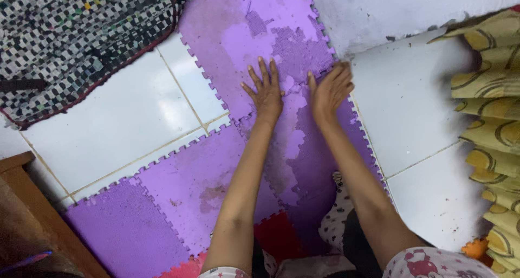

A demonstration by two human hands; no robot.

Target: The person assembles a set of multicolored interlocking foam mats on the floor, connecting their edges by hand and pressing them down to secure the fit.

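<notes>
Your left hand lies flat, fingers spread, gripping nothing, on the purple foam mat at the toothed seam. Your right hand, at 3 o'clock from it, presses the same seam, open-palmed though blurred. Flat palms suit pushing interlocking edges down together. The mat lies on the white tiled floor. A checkered woven rug lies at 10 o'clock, a yellow patterned cloth at 3 o'clock.

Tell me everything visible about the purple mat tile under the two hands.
The purple mat tile looks like soft foam with toothed, puzzle-style edges. Its surface is worn, with paler peeled patches and dark stains. It lies flat on the white tiled floor, its near edge meeting other purple tiles. The left hand and right hand press flat on that near edge, fingers spread.
</notes>
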